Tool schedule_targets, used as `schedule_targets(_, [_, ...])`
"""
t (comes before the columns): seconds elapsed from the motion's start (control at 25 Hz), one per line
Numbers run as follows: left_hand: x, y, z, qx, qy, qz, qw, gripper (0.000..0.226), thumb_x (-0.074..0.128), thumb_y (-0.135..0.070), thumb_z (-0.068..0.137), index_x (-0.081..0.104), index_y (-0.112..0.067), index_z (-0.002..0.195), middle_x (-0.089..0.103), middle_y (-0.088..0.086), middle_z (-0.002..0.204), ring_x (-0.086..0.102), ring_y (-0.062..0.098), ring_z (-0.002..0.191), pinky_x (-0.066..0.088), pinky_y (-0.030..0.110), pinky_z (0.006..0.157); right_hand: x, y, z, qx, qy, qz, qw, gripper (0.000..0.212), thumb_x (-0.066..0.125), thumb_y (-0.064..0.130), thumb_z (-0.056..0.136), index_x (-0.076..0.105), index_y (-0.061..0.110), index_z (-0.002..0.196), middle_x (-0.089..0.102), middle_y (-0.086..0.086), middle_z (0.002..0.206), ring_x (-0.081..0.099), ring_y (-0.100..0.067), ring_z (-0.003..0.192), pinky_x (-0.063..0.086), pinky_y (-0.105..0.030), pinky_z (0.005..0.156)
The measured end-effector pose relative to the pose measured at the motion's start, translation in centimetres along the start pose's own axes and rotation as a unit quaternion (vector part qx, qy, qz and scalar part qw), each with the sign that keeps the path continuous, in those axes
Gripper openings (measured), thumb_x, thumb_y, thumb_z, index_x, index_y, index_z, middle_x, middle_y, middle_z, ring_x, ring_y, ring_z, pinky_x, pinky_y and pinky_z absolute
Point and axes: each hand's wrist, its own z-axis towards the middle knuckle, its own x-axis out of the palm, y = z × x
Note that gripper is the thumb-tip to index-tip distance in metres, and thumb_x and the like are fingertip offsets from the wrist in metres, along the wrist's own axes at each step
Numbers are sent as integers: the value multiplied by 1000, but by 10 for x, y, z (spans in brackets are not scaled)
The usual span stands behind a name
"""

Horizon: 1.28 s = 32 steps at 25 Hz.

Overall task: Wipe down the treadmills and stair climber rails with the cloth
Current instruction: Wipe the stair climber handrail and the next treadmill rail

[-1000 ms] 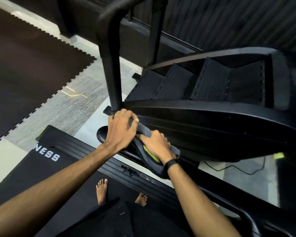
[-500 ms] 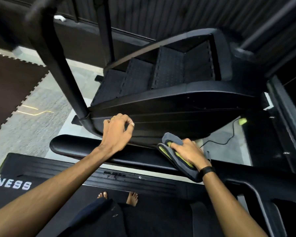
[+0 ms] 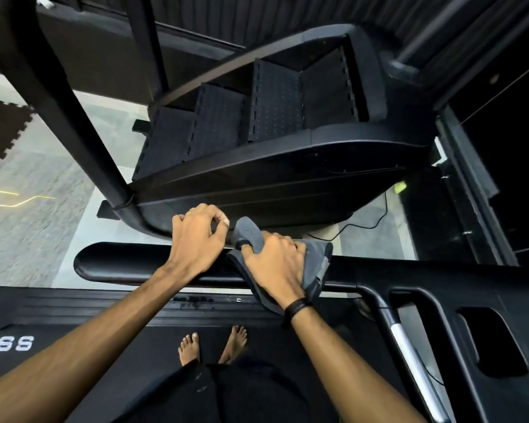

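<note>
A grey cloth (image 3: 317,264) lies draped over the black treadmill side rail (image 3: 119,265). My right hand (image 3: 274,264) grips the cloth and presses it onto the rail. Just to its left my left hand (image 3: 196,239) hovers over the same rail with loosely curled fingers, holding nothing. Beyond the rail stands the black stair climber (image 3: 287,178), its steps facing me and its thick upright rail (image 3: 71,117) rising at the left.
I stand barefoot on the treadmill belt (image 3: 104,346). The treadmill console frame with a silver-banded handle (image 3: 409,349) is at the lower right. A black cable (image 3: 376,222) runs across the floor under the stair climber. Dark puzzle mats (image 3: 0,138) lie far left.
My left hand let go of the cloth. My right hand slid the cloth right along the rail, then back left beside my left hand.
</note>
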Motion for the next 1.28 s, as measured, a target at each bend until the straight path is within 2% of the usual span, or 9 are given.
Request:
schedule_targets(0.08, [4,-2,-4,9,2,1,1000,12,60,-18,92,60,-25,82,64,-8,93,58,17,92,29,36,88,-4,4,14,-2,39,38,998,44,47,53,81,71,20,98,74,-7,102,63,-33,104,37,-48,97])
schedule_targets(0.2, [15,-10,-5,18,20,-3,1000,11,60,-19,92,62,-23,82,64,-9,92,59,18,94,35,41,92,-8,-1,32,-16,141,61,988,48,48,54,87,69,17,110,70,-14,116,60,-37,112,37,-50,103])
schedule_targets(0.28, [28,-25,-8,33,29,0,999,12,60,-20,92,62,-25,81,63,-10,90,57,15,91,35,41,91,-12,-11,40,-26,183,73,980,46,45,50,93,67,16,116,67,-18,122,60,-40,115,43,-47,99])
schedule_targets(0.52, [65,-76,-2,43,33,3,999,13,61,-20,91,60,-26,80,61,-10,87,57,17,91,36,41,90,-17,-61,47,-34,176,100,979,43,41,38,97,62,9,120,63,-24,127,58,-44,118,44,-42,88])
schedule_targets(0.68, [100,-116,0,60,62,5,996,12,60,-18,92,62,-23,81,64,-10,88,62,20,91,41,47,94,-31,-128,57,-10,167,83,982,58,43,59,90,66,15,120,64,-20,126,59,-41,116,39,-40,81])
schedule_targets(0.88, [145,-161,-1,101,98,-8,990,15,60,-15,90,62,-26,81,66,-9,87,55,15,71,43,47,92,-63,-235,59,55,107,43,992,71,44,78,77,72,21,108,71,-12,116,64,-33,108,46,-38,81])
schedule_targets(1.12, [160,-182,-3,148,121,-21,981,17,59,-15,90,62,-27,79,66,-11,84,53,7,65,43,48,93,-93,-349,43,191,-37,23,981,59,50,68,88,74,14,95,75,-14,102,65,-31,89,43,-38,79])
schedule_targets(1.2, [152,-179,-3,152,117,-24,981,18,59,-15,90,61,-28,78,66,-11,84,55,8,67,42,48,94,-89,-355,38,221,-96,12,970,51,51,57,92,74,12,95,74,-16,107,64,-33,103,40,-43,99])
schedule_targets(1.28, [141,-169,-2,145,108,-32,983,19,59,-14,90,60,-29,78,66,-12,84,57,9,68,42,48,94,-83,-346,35,255,-136,0,957,48,51,53,92,73,12,103,71,-15,115,57,-33,120,24,-48,115])
